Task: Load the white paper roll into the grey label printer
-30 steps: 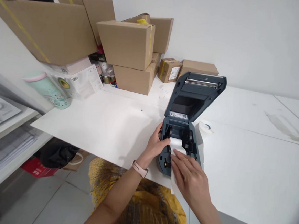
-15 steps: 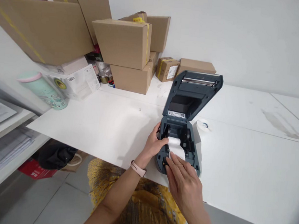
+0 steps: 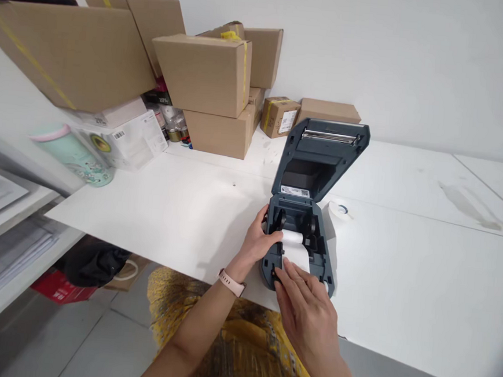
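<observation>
A dark grey label printer (image 3: 329, 269) stands near the table's front edge, its lid (image 3: 333, 177) raised. Inside it lies a small white paper roll (image 3: 292, 237), with a strip of white label paper (image 3: 296, 255) running toward the front. My left hand (image 3: 257, 242) is closed around the printer's left side, its thumb by the end of the roll. My right hand (image 3: 309, 312) presses the strip at the printer's front, fingers close together; it hides the paper's end. One fingertip of that hand reaches the front left corner of the printer.
Behind and left stand stacked cardboard boxes (image 3: 201, 77) against the wall. A mint tumbler (image 3: 77, 154) leans by a white box (image 3: 128, 144) at the left. Right of the printer lies a white ring-shaped roll (image 3: 337, 211) on the white table (image 3: 410, 271).
The view has shifted slightly. My right hand has moved a little left with the fingers still on the paper; my left hand keeps its place on the printer.
</observation>
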